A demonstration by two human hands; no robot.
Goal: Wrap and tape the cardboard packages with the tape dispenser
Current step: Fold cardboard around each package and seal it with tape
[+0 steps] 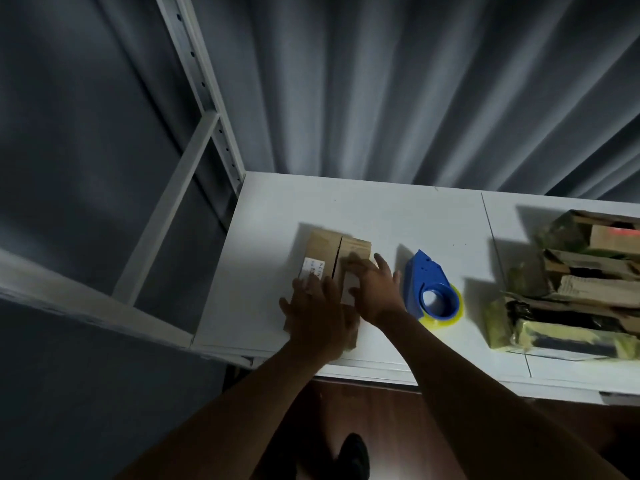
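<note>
We've got both palms down on the cardboard box point(337, 258) here on the white table point(381, 209): left hand point(317, 311) flat on its near end, right hand point(375, 289) spread across the top, fingers straight. Just right of the box sits the blue tape dispenser point(431, 287), untouched, and farther right a pile of taped packages point(568, 285).

Cardboard package point(327, 251) on table point(381, 209), tape dispenser point(431, 289) just right, taped packages pile point(571, 282) far right.
</note>
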